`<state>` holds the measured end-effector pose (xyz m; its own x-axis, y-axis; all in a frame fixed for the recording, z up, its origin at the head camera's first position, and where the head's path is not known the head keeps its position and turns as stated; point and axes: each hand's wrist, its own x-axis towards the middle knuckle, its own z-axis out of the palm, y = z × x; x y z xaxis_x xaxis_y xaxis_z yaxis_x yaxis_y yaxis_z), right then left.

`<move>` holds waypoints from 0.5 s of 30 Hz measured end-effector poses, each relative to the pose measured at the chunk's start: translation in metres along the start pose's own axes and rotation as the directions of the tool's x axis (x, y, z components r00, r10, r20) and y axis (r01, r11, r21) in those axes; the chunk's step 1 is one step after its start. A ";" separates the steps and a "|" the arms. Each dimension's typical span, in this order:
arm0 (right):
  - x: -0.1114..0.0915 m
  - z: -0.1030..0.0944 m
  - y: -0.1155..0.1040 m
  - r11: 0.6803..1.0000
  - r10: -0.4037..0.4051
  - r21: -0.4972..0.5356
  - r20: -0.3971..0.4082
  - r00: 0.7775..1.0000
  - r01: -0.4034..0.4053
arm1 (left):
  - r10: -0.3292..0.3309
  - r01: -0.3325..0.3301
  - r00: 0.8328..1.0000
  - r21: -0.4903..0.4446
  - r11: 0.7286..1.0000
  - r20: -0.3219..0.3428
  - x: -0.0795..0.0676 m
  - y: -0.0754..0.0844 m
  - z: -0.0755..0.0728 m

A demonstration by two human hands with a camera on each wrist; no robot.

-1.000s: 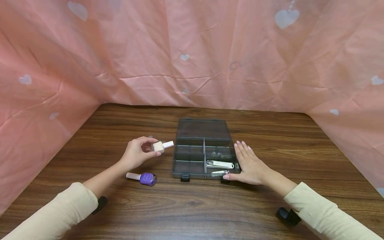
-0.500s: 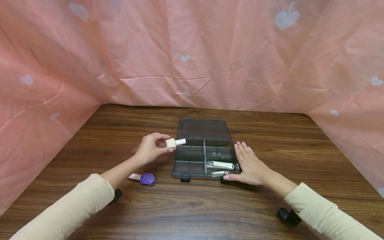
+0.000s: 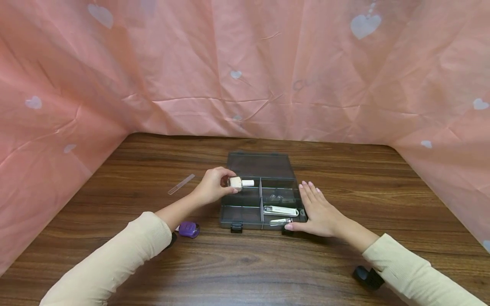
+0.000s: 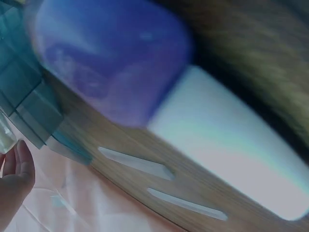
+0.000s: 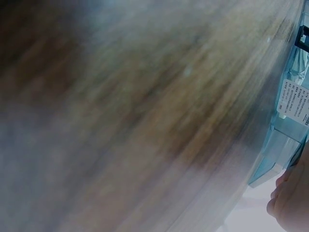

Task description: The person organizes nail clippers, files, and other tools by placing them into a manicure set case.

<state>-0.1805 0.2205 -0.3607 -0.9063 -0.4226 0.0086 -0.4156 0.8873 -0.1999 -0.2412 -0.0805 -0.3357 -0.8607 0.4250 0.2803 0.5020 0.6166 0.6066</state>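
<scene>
My left hand (image 3: 214, 185) pinches a small bottle of cream nail polish (image 3: 235, 183) between thumb and fingers. The bottle lies sideways, white cap to the right, over the back left compartment of a dark see-through organizer box (image 3: 249, 225). The box's lid (image 3: 260, 165) is laid back. Along the right side of the box rests my right hand (image 3: 320, 211), fingers straight, thumb at the front corner. In the front right compartment are a large nail clipper (image 3: 281, 211) and a smaller nail clipper (image 3: 280, 221). Small clear pieces (image 3: 277, 198) lie in the compartment behind them.
A purple nail polish bottle (image 3: 189, 229) lies left of the box, its cap partly behind my left sleeve; it looms large in the left wrist view. Two pale flat strips (image 4: 136, 163) lie on the wooden table. A pink curtain (image 3: 245, 85) stands behind.
My left hand has carried the cream nail polish rightward from beside the box to over its back left compartment. A clear strip behind that hand has come into sight. My right hand stays put.
</scene>
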 end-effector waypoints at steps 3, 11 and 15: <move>0.000 0.000 0.000 1.000 -0.002 0.002 -0.001 1.000 0.002 | 0.016 -0.019 0.999 0.046 0.999 0.046 0.005 0.001 0.003; 0.000 0.000 -0.001 1.000 -0.001 0.004 0.007 1.000 0.001 | 0.009 -0.034 0.989 0.169 0.985 0.149 0.017 0.007 0.007; 0.000 0.000 -0.001 1.000 0.000 0.004 0.010 1.000 0.000 | -0.010 -0.042 0.979 0.249 0.968 0.202 0.022 0.012 0.009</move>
<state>-0.1800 0.2197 -0.3603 -0.9053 -0.4247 -0.0006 -0.4157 0.8864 -0.2038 -0.2530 -0.0576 -0.3290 -0.8307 0.5440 0.1182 0.5427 0.7441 0.3897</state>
